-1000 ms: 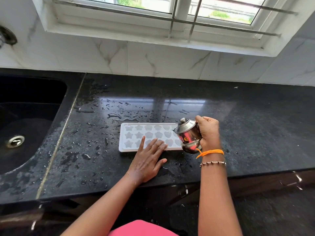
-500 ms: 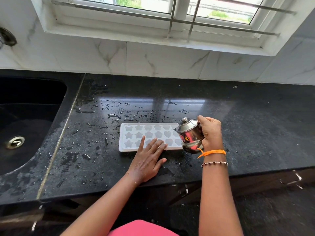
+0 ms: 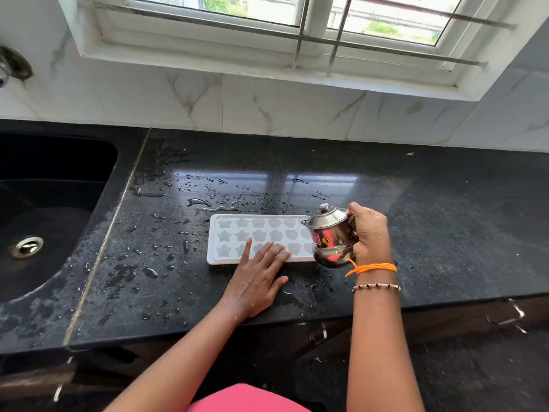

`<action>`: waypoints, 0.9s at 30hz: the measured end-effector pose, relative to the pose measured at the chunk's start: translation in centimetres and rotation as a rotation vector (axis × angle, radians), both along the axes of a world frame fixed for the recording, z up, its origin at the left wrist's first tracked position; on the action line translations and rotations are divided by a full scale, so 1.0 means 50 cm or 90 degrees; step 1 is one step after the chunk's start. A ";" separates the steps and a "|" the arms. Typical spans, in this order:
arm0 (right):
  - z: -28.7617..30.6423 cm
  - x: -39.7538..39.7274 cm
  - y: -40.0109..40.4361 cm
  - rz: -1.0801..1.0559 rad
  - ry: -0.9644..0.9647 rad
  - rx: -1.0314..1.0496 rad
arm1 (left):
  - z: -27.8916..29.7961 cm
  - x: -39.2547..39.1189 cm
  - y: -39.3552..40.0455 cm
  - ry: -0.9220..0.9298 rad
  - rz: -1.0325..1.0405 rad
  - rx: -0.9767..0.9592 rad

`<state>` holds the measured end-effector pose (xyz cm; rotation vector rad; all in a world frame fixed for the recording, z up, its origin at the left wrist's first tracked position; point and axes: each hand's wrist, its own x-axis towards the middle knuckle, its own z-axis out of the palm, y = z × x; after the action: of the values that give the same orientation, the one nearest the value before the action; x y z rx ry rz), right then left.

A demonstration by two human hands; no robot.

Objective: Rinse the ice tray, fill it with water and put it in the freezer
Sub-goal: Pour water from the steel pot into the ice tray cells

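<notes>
Ice tray (image 3: 261, 237) flat on wet counter (image 3: 445, 233), left hand (image 3: 257, 278) pressing it with straight fingers, right hand (image 3: 370, 233) gripping tilted steel pot (image 3: 331, 236) over its right end (pour slowly, cell by cell, avoiding overflow).

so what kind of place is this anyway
Most likely a home kitchen: a black stone counter with a sunken sink at one end, marble-look wall tiles under a barred window, and an ice tray being filled there.
</notes>
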<state>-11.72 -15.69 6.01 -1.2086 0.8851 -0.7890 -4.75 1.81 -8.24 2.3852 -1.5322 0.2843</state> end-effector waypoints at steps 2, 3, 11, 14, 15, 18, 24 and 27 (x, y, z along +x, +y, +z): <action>0.002 -0.001 0.000 -0.004 -0.023 0.029 | 0.000 0.000 0.000 -0.002 -0.001 -0.001; 0.003 -0.001 0.000 -0.008 -0.024 0.042 | 0.001 0.000 -0.001 -0.002 -0.001 -0.001; 0.011 0.002 0.009 -0.018 -0.041 0.087 | 0.008 -0.001 0.006 0.010 0.016 -0.008; 0.010 0.009 0.014 -0.002 -0.029 0.079 | 0.009 0.002 0.013 0.007 0.027 -0.006; 0.009 0.012 0.016 0.004 -0.026 0.076 | 0.009 0.004 0.017 0.007 0.032 -0.005; 0.005 0.023 0.018 0.030 -0.007 0.062 | 0.008 0.008 0.029 0.002 0.050 0.001; -0.002 0.044 0.027 0.080 0.073 -0.005 | 0.008 0.012 0.043 0.002 0.067 0.015; -0.005 0.052 0.032 0.089 0.081 -0.018 | 0.008 0.013 0.043 0.005 0.065 0.015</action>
<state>-9.11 -14.07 5.78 -1.3418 0.8844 -0.6203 -4.12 3.97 -7.84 2.4838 -1.4198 0.2795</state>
